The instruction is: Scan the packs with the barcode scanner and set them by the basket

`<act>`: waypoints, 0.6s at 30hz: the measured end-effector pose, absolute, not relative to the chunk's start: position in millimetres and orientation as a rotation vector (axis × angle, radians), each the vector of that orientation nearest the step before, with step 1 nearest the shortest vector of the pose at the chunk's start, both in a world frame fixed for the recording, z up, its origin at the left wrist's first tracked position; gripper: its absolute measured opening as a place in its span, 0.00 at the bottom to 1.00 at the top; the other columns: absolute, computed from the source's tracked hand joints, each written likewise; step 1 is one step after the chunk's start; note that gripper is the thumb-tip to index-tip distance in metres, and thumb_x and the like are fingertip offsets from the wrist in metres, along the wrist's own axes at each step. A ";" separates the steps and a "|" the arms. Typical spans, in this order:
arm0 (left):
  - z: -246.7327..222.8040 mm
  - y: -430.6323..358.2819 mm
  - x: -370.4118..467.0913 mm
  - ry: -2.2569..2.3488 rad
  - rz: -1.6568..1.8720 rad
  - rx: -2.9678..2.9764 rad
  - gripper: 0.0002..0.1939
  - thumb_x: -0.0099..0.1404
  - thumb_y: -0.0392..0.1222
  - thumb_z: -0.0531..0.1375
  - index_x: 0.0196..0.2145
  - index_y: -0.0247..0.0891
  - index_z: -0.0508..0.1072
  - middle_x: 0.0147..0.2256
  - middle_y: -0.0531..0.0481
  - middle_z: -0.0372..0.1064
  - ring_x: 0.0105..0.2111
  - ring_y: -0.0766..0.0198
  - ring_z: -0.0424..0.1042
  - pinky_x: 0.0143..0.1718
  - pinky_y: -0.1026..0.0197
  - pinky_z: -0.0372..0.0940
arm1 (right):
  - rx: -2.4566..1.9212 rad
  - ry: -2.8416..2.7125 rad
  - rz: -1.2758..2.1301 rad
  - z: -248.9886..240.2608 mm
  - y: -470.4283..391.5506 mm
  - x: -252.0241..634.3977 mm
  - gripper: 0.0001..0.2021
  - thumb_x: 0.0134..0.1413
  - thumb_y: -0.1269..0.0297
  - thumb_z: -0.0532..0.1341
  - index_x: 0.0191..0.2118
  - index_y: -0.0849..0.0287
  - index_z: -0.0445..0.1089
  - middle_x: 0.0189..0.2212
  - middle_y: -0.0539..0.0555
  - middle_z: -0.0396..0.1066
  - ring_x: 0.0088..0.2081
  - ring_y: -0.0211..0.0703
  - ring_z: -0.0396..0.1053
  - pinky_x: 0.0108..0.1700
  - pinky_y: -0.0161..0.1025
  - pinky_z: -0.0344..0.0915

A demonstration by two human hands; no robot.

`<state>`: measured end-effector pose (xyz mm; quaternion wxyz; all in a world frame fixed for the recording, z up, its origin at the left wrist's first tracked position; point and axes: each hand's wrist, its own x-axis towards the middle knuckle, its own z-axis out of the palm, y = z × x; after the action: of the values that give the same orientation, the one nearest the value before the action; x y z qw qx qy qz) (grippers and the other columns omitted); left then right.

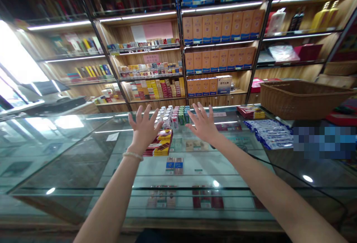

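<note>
Both my hands are stretched out over a glass counter [117,176], palms down and holding nothing. My left hand [145,127], with a pale bracelet at the wrist, has its fingers spread. It partly covers a stack of red and yellow chocolate packets [163,144]. My right hand [203,123] is spread too, just right of a cluster of small containers [174,118] with white, pink, green and blue parts. Whether either hand touches the glass or the goods, I cannot tell.
Blue-white packets [269,133], another chocolate stack [251,112] and a wicker basket [304,98] sit on the right. A black cable [301,181] crosses the glass there. Boxed goods [220,58] fill the shelves behind. Packs [174,165] lie under the glass.
</note>
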<state>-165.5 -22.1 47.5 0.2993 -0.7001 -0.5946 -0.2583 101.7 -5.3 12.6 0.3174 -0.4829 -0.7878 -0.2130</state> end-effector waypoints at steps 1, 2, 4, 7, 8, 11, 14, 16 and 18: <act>45.6 -24.0 -172.3 -1.584 -0.676 -1.850 0.28 0.75 0.55 0.53 0.67 0.44 0.69 0.73 0.37 0.53 0.74 0.37 0.45 0.70 0.25 0.29 | -1.258 -2.084 -0.555 11.9 -5.1 93.3 0.29 0.72 0.46 0.52 0.69 0.58 0.64 0.75 0.66 0.50 0.75 0.61 0.45 0.73 0.71 0.34; 43.3 -25.7 -178.7 -1.590 -0.666 -1.841 0.28 0.75 0.55 0.53 0.67 0.43 0.69 0.73 0.37 0.54 0.74 0.37 0.45 0.70 0.25 0.29 | -1.247 -2.096 -0.546 10.6 -5.1 85.1 0.29 0.72 0.46 0.52 0.69 0.58 0.64 0.75 0.66 0.50 0.75 0.61 0.44 0.73 0.71 0.34; 38.1 -28.7 -190.3 -1.603 -0.656 -1.830 0.28 0.75 0.55 0.52 0.66 0.44 0.69 0.72 0.38 0.54 0.74 0.38 0.45 0.70 0.26 0.28 | -1.233 -2.124 -0.521 6.7 -5.3 70.6 0.30 0.72 0.46 0.52 0.69 0.59 0.63 0.75 0.67 0.49 0.76 0.62 0.44 0.72 0.72 0.35; 29.7 -30.3 -204.6 -1.628 -0.663 -1.814 0.27 0.74 0.56 0.52 0.66 0.45 0.70 0.72 0.39 0.55 0.74 0.39 0.45 0.71 0.26 0.28 | -1.228 -2.176 -0.471 -0.9 -5.0 54.4 0.31 0.71 0.46 0.52 0.70 0.60 0.63 0.75 0.67 0.50 0.76 0.62 0.43 0.73 0.72 0.33; 26.9 -30.1 -208.4 -1.635 -0.662 -1.807 0.28 0.74 0.56 0.52 0.65 0.45 0.70 0.72 0.39 0.55 0.74 0.39 0.46 0.71 0.26 0.28 | -1.231 -2.193 -0.454 -3.3 -4.4 50.4 0.31 0.71 0.46 0.52 0.70 0.60 0.63 0.75 0.67 0.50 0.76 0.62 0.43 0.73 0.71 0.33; 17.7 -27.8 -217.4 -1.660 -0.645 -1.789 0.28 0.74 0.57 0.53 0.64 0.44 0.72 0.72 0.37 0.56 0.73 0.38 0.48 0.70 0.24 0.29 | -1.261 -2.252 -0.393 -9.5 -0.6 40.8 0.32 0.71 0.44 0.51 0.70 0.60 0.62 0.75 0.67 0.48 0.76 0.62 0.40 0.73 0.71 0.31; 6.5 -25.2 -223.7 -1.701 -0.630 -1.780 0.27 0.73 0.58 0.55 0.61 0.44 0.75 0.71 0.36 0.57 0.73 0.37 0.49 0.70 0.24 0.32 | -1.309 -2.324 -0.325 -13.9 5.2 33.2 0.35 0.70 0.41 0.52 0.71 0.59 0.61 0.76 0.67 0.44 0.77 0.62 0.37 0.73 0.71 0.31; -1.8 -24.2 -227.2 -1.721 -0.617 -1.779 0.25 0.72 0.58 0.56 0.58 0.44 0.77 0.71 0.37 0.58 0.73 0.37 0.49 0.70 0.24 0.32 | -1.334 -2.367 -0.292 -16.3 9.4 28.7 0.36 0.69 0.39 0.52 0.71 0.59 0.62 0.77 0.66 0.43 0.77 0.61 0.36 0.74 0.70 0.31; -9.5 -23.6 -230.4 -1.736 -0.598 -1.780 0.24 0.72 0.58 0.56 0.56 0.45 0.80 0.70 0.38 0.59 0.73 0.37 0.49 0.70 0.24 0.31 | -1.348 -2.399 -0.267 -18.8 13.7 24.7 0.37 0.68 0.37 0.51 0.70 0.59 0.63 0.77 0.66 0.42 0.77 0.61 0.35 0.74 0.70 0.30</act>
<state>-230.4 -23.6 -9.5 0.2881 -0.6666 -0.6500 -0.2240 24.7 13.7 -18.8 0.1874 -0.4790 -0.8523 -0.0947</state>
